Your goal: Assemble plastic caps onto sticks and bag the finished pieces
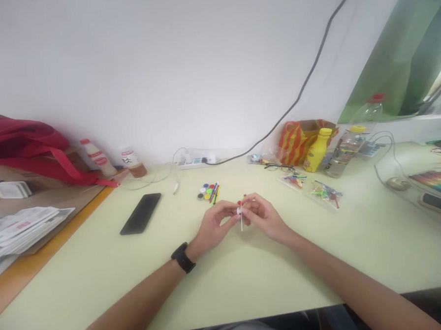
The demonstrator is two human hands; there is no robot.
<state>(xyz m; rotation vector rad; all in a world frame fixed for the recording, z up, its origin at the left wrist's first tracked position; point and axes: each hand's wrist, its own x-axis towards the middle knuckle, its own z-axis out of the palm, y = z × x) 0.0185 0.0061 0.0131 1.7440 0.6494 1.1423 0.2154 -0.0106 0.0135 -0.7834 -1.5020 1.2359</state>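
Observation:
My left hand [217, 225] has its thumb and fingers pinched on a small white round piece [239, 211] above the table. My right hand [266, 218] meets it from the other side, with thumb and fingers closed on a thin white stick [242, 224] that points down towards me. The stick and the round piece overlap; I cannot tell if they are joined. A bit of red shows just behind the fingertips. Beyond my hands lie several coloured discs [206, 189] and, beside them, several coloured plastic sticks [214, 193].
A black phone [141, 214] lies left of my hands. Plastic bags of small coloured parts [326, 193] are on the right. Behind stand a power strip [196, 161], a yellow bottle [317, 151] and a tea-coloured bottle [133, 162]. Papers [24, 227] are stacked far left.

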